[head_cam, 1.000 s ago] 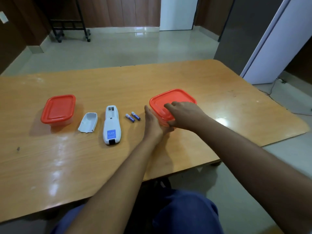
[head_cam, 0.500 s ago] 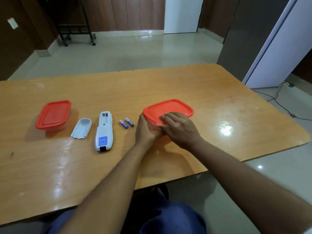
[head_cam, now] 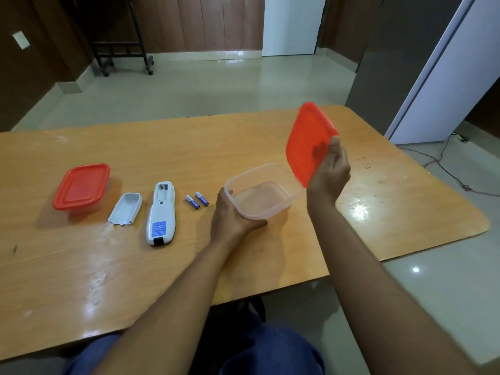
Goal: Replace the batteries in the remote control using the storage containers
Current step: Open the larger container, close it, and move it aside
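Note:
A clear plastic container stands open on the wooden table with nothing visible inside. My left hand grips its near-left corner. My right hand holds its red lid tilted up in the air, just right of the container. Two small blue batteries lie side by side left of the container. The white remote lies face down with its battery bay open and no batteries in it. Its white back cover rests beside it. A second container with its red lid on sits at the far left.
The table's near edge is close to my lap. Its right end is rounded, with a glossy patch and some dark specks. On the floor to the right a cable runs toward a white panel. A black wheeled rack stands at the back left.
The red lid has come off the right container and is lifted up and to the right in my right hand. My left hand stays on the container body.

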